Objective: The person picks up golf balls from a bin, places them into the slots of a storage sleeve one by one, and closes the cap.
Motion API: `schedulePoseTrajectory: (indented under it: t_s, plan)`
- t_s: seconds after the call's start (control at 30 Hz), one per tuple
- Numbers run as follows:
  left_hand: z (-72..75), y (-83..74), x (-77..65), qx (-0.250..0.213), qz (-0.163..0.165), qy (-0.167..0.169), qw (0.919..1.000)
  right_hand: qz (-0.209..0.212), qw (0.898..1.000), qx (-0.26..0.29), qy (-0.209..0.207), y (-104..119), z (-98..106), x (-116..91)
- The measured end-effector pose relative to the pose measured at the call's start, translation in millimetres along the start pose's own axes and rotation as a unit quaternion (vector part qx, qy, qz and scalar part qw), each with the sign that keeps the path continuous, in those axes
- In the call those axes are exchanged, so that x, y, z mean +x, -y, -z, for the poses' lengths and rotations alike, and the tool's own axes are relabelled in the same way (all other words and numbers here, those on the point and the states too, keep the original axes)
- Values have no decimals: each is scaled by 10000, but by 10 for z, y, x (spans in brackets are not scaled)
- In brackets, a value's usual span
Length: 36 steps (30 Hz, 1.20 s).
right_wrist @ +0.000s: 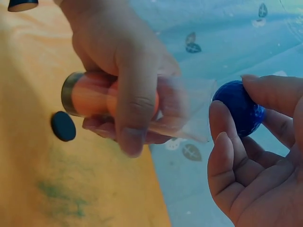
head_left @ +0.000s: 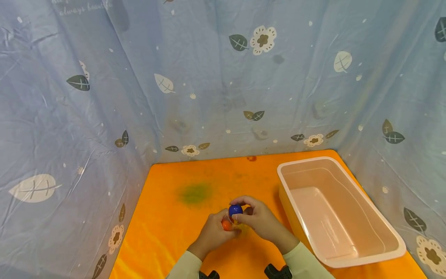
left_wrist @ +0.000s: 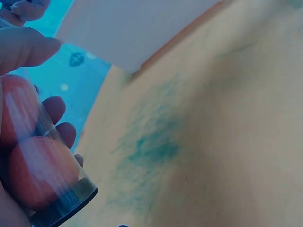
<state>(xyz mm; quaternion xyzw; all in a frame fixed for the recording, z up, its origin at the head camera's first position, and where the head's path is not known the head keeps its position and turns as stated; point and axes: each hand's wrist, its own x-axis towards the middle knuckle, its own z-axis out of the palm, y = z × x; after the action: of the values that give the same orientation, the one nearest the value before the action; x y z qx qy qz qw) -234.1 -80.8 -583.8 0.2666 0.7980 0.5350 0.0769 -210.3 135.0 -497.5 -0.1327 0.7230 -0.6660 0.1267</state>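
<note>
My left hand point(head_left: 213, 232) grips a clear tube point(right_wrist: 196, 111) with a dark base; in the left wrist view, two orange balls point(left_wrist: 42, 172) lie inside near that base. Fingers and thumb wrap around the tube's middle and hide part of it. My right hand point(head_left: 263, 221) pinches a glossy blue ball point(head_left: 235, 210) between thumb and fingertips. In the right wrist view the blue ball point(right_wrist: 238, 108) is right at the tube's open end, and its surface looks dimpled. A small dark round cap point(right_wrist: 63, 126) lies on the table below the left hand.
A pale pink rectangular basin point(head_left: 334, 217) stands on the right of the orange table point(head_left: 167, 232), with nothing in it. Patterned blue curtains point(head_left: 216, 77) enclose the table at the back and sides. A green stain point(head_left: 196, 193) marks the tabletop left of centre.
</note>
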Motion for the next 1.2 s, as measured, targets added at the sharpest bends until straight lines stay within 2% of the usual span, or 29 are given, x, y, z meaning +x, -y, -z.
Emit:
schedulePoseTrajectory:
  t_s: [0.3, 0.53, 0.77, 0.93, 1.1, 1.2]
  plan:
    - [14, -18, -4, 64, -21, -18, 10000, -30, 9984, -570, 11, -37, -5, -25]
    - [16, -15, -15, 93, -1, 38, 9999, -71, 9982, -593, 41, -68, -17, -46]
    - [36, -37, -31, 33, 144, 20, 9999, -88, 9982, -543, -252, -91, 0, -57]
    - [114, 9, -47, 100, 232, -56, 9997, -28, 9977, -540, -407, -185, 38, -34]
    - [250, 48, -76, 94, 348, -218, 9991, -259, 9971, -429, -574, -300, 68, -19]
    - [360, 74, -96, 52, 414, -427, 9982, -351, 9965, -391, -655, -363, 76, -16]
